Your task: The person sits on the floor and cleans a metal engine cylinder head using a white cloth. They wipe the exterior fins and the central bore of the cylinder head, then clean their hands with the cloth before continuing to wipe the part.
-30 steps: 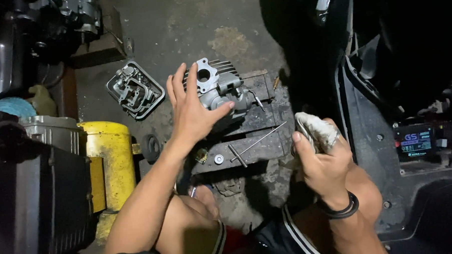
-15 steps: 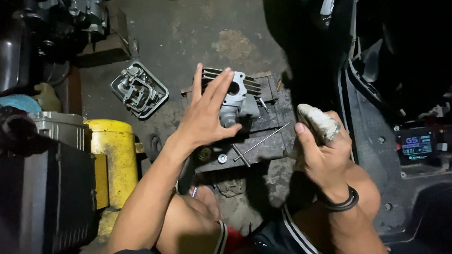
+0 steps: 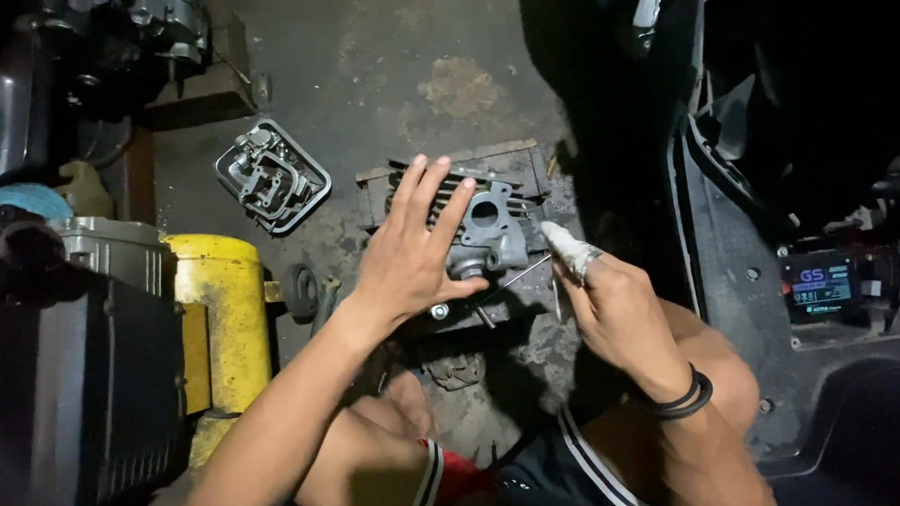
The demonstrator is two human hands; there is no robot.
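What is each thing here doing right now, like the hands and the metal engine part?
Left hand: open, fingers spread, resting on the engine part.
Right hand: closed around a pale rag.
Engine part: lying on a wooden block.
Metal cover: lying on the floor, untouched.
Small screen: lit.

**Motorcycle repair workshop, floor-level work area**

Setting: a dim, informal engine repair shop. Evidence: stained, oil-marked concrete floor (image 3: pixel 404 75); finned metal engine cylinder head (image 3: pixel 484 227) resting on a grimy wooden block (image 3: pixel 512 161); separate valve cover part (image 3: pixel 271 177) lying on the floor; yellow metal canister (image 3: pixel 222 301) beside a dark engine casing (image 3: pixel 76 396); scooter bodywork (image 3: pixel 740 273) with lit digital display (image 3: pixel 815 288) at right; loose bolts (image 3: pixel 439 311) nearby.
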